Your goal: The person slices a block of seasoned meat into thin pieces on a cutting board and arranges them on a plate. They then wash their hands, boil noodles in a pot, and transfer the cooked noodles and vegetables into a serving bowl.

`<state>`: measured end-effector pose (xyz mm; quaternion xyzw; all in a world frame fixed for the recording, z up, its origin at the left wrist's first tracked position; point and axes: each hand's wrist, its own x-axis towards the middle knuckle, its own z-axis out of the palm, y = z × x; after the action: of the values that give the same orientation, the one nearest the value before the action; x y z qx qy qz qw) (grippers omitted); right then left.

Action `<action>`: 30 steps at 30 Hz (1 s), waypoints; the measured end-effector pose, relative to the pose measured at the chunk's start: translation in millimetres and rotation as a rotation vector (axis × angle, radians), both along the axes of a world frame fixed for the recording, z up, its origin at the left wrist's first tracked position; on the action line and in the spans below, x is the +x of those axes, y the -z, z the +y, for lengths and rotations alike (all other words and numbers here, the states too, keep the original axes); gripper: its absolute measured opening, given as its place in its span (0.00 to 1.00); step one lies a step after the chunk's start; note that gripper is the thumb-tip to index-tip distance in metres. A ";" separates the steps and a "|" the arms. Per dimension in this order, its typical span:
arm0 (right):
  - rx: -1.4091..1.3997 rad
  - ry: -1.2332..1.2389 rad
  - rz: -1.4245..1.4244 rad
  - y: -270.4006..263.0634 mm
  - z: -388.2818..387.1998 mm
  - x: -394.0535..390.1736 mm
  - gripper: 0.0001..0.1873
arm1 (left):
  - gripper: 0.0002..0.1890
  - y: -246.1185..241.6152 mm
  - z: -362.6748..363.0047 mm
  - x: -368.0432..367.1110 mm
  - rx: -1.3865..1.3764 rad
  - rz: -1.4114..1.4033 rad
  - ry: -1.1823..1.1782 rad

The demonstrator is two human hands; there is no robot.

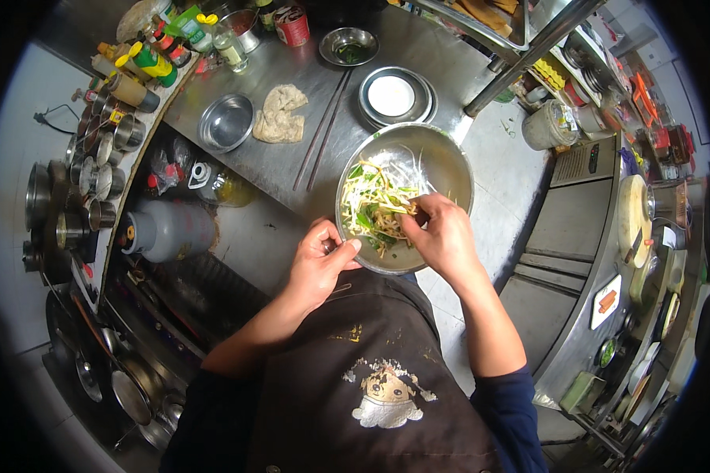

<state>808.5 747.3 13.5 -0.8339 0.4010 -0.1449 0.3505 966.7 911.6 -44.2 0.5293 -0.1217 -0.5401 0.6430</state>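
A wide stainless steel mixing bowl (449, 154) is tilted towards me in front of my apron. Pale bean sprouts or shreds, green leaves and brown strips make up the vegetable mix (370, 198) inside it. My left hand (325, 254) grips the bowl's near left rim, thumb on the edge and fingers underneath. Inside the bowl, my right hand (441, 230) pinches some of the mix between thumb and fingers; the fingertips are partly hidden by the food.
Beyond the bowl, a steel worktable (272, 171) carries chopsticks (325, 130), a cloth (281, 115), an empty steel bowl (226, 123), stacked plates (390, 96) and a small bowl of greens (349, 47). A gas cylinder (171, 230) lies at left. A steel counter (574, 343) runs along the right.
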 end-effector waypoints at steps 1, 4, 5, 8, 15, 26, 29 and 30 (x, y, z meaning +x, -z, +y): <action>0.022 0.019 -0.018 -6.5 -0.6 -4.4 0.11 | 0.11 0.2 1.6 0.9 0.000 0.019 0.007; -0.032 0.003 -0.059 -4.1 -2.1 -10.9 0.11 | 0.09 10.0 5.8 4.7 0.017 0.111 0.017; -0.108 -0.034 -0.130 4.1 -3.4 -10.1 0.12 | 0.09 16.9 6.6 6.9 -0.018 0.154 0.016; -0.237 -0.203 0.196 40.8 -1.6 -2.8 0.11 | 0.09 49.4 5.5 10.7 0.085 0.171 0.035; -0.053 -0.038 0.079 69.0 30.8 -32.9 0.08 | 0.09 136.6 -8.2 45.4 0.256 0.055 -0.073; 0.061 -0.023 0.088 62.2 56.2 -41.0 0.15 | 0.24 147.5 -84.1 142.5 0.728 -1.370 0.368; -0.088 -0.102 0.044 58.1 51.2 -16.2 0.21 | 0.20 106.1 -55.1 146.3 0.616 -0.804 0.348; -0.153 -0.123 0.026 55.6 50.2 -4.9 0.24 | 0.18 87.3 -38.8 141.3 0.567 -0.520 0.329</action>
<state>803.6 797.5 -42.1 -0.8830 0.3414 -0.1422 0.2889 1108.0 872.8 -131.5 0.7775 -0.2093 -0.4960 0.3251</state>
